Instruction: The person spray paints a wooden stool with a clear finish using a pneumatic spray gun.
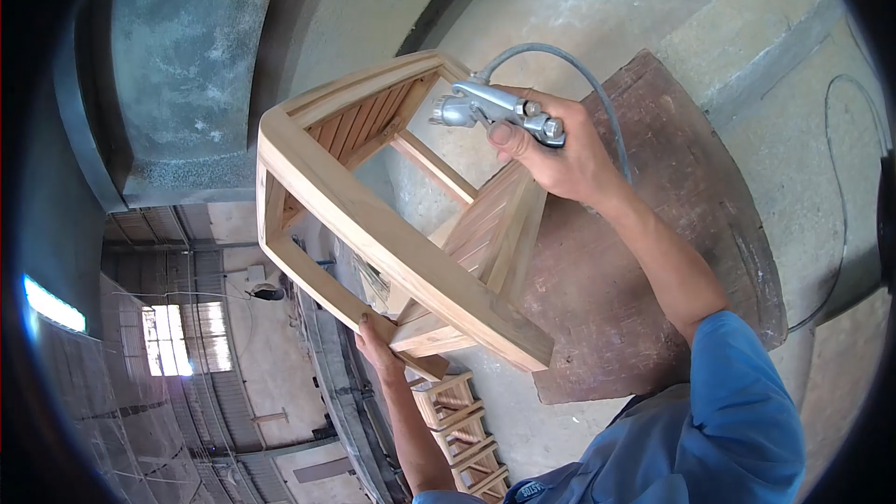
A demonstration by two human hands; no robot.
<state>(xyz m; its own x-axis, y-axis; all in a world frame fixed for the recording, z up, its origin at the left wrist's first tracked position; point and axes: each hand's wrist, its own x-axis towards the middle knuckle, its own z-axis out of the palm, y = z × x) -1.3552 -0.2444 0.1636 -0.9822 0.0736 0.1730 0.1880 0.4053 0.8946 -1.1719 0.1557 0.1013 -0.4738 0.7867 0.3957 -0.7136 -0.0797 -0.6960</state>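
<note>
A spray gun [495, 105] of silvery metal is in my right hand [565, 149], its nozzle pointing left toward the inside of a wooden chair [373, 215]. A grey hose [560, 51] loops up from the gun and back down behind my wrist. The chair is bare, light-coloured wood with slatted parts, tipped over on a brown board [644, 271]. Low on the chair, my left hand [376, 345] grips a wooden rail near a corner; part of its fingers is hidden behind the wood. No spray is visible.
More slatted wooden pieces [467, 429] stand in a row on the floor below. A blue-grey stained metal panel [187, 56] rises at upper left. A thin cable or hose [845, 196] runs along the floor at right. Windows [166, 341] light the far wall.
</note>
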